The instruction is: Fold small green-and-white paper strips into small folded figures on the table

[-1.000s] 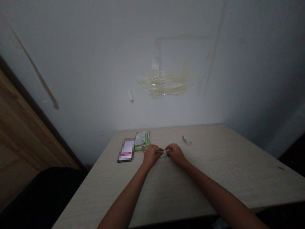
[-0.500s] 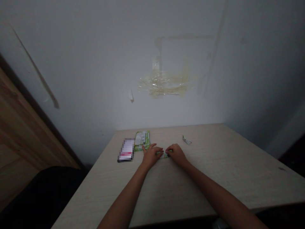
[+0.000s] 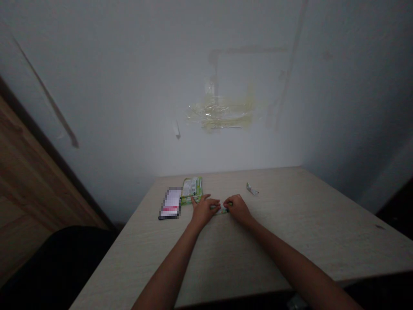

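Both my hands rest on the pale wooden table [image 3: 290, 241], meeting at a small green and white wrapper [image 3: 222, 210]. My left hand [image 3: 203, 209] pinches the wrapper's left end with curled fingers. My right hand [image 3: 237, 208] pinches its right end the same way. The wrapper lies flat on the table between them and is mostly hidden by the fingers. A green and white packet [image 3: 192, 189] lies just beyond my left hand.
A phone [image 3: 170, 203] lies left of the green packet. A small torn scrap of wrapper [image 3: 252, 189] sits beyond my right hand. The white wall carries old tape residue [image 3: 222, 114]. A wooden panel stands at the left.
Both hands stay at the small wrapper with only slight finger shifts; the view has barely moved.
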Available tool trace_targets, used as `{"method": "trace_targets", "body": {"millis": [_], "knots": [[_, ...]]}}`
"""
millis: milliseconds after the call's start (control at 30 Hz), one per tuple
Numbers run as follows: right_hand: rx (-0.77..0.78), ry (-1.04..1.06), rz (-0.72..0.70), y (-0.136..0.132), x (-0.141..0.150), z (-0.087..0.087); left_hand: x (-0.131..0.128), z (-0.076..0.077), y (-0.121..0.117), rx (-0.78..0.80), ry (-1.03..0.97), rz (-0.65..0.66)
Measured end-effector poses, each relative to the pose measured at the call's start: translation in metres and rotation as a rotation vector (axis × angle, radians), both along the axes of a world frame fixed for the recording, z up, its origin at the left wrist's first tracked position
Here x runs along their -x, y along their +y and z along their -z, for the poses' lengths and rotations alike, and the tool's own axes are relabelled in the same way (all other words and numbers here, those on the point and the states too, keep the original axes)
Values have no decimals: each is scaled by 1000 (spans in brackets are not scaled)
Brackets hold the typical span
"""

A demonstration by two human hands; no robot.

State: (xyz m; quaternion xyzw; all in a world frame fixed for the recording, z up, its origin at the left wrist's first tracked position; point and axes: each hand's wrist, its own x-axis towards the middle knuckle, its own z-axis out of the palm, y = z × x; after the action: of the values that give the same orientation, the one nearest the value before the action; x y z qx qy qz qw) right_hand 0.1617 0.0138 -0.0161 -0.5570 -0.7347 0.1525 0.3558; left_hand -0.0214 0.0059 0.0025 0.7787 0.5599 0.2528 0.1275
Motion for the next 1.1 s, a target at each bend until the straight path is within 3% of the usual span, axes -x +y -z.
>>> {"method": "trace_targets", "body": {"millis": [1100], "knots": [[18,-35,-57,1,-1,0,0,2,-3,-5,62,-24]]}}
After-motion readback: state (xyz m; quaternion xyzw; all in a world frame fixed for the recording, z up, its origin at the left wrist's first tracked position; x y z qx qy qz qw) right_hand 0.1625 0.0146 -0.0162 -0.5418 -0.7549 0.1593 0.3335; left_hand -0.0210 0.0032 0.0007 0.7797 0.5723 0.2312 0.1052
